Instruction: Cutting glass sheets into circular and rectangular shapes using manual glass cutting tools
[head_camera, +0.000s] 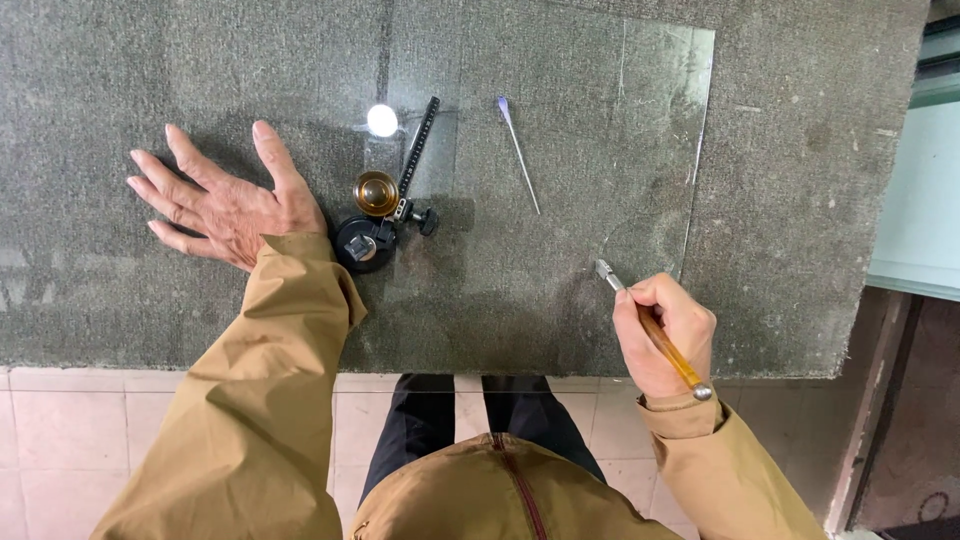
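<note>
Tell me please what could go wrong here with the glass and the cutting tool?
The clear glass sheet overhangs the table's front edge, so pressure from the right hand with the yellow-handled glass cutter might tip or crack it. The left hand, pressing flat, could slip onto the black circle-cutting compass.

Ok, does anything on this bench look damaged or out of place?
Nothing is broken. The glass sheet carries a curved scored line near its right edge, just beyond the tip of the glass cutter in the right hand. The left hand lies flat beside the circle cutter.
</note>
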